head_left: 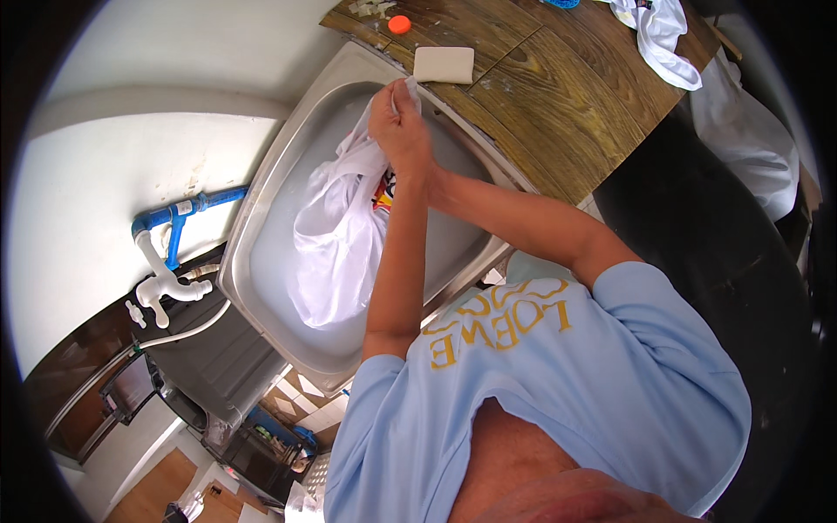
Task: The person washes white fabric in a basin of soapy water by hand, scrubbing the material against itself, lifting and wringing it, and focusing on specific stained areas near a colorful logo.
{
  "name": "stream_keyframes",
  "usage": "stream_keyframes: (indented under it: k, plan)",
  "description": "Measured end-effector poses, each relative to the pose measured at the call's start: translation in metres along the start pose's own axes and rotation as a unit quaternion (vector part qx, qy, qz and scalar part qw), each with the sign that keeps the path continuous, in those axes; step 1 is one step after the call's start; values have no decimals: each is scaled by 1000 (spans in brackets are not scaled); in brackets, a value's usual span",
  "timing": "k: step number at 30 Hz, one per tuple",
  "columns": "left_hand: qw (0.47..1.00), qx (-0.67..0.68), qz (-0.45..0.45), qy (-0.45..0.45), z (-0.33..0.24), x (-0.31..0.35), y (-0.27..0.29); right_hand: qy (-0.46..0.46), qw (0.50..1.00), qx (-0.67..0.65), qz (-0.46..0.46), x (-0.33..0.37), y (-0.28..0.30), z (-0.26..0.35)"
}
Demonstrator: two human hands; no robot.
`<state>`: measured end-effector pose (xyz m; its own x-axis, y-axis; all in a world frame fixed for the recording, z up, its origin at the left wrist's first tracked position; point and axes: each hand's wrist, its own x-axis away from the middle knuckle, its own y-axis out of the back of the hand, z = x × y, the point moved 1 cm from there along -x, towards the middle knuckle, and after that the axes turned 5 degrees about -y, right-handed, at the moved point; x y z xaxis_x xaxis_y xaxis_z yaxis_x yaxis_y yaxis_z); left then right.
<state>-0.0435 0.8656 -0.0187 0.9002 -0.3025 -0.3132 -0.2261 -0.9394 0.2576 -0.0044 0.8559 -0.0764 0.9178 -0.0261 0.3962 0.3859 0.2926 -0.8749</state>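
A wet white garment (336,240), perhaps a shirt, hangs bunched in a basin of cloudy water. A colourful print with red, yellow and black shows on it beside my left forearm. At the far rim, my left hand (388,122) is closed on a gathered end of the cloth. My right hand (418,148) is pressed close against it, also closed on the cloth; the two overlap, so part of the right one's fingers is hidden. Some white fabric pokes out above the fists. The metal sink (234,261) surrounds the water.
Beyond the sink, a wood-patterned counter (540,96) holds a pale soap bar (444,64), an orange cap (399,24) and another white cloth (660,44). A white tap (170,286) on a blue pipe (205,202) juts out at left. A white bag (745,131) hangs at right.
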Motion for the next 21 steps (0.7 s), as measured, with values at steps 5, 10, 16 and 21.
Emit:
stream_keyframes:
  k: [5,10,16,21]
  plan:
    - [963,-214,56,-155,-5,-12,-27,7,996,56,73,-20,60,-19]
    - [902,-366,92,-212,-13,-16,-39,-8,988,88,126,-31,68,-26]
    - [818,-476,219,-238,-27,-30,-46,44,959,-116,255,-25,-5,5]
    - [765,-515,332,-198,-44,-49,-37,-38,946,-226,229,-21,-20,17]
